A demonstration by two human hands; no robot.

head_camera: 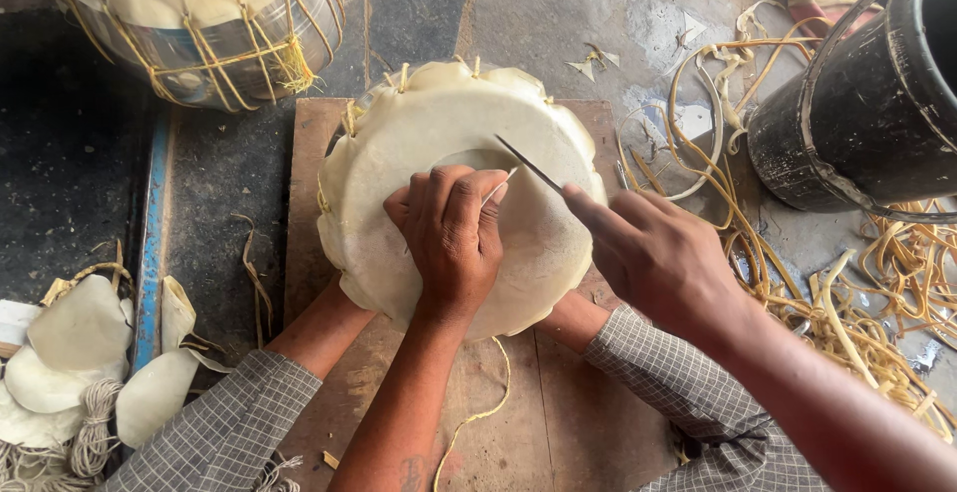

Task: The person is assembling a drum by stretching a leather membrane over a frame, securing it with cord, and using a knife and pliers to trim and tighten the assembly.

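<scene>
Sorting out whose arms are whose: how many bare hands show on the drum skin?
2: the left hand presses the skin at centre; the right hand holds a thin blade. The checked-sleeved arms' hands are hidden.

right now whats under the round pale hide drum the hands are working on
The round pale hide drum rests on a flat brown wooden board, bare in front. Two grey checked sleeves reach beneath its near edge; the drum covers their hands and the board's middle.

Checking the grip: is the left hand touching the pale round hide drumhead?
Touching: the head view shows the left hand pressed flat on the pale round hide drumhead.
</scene>
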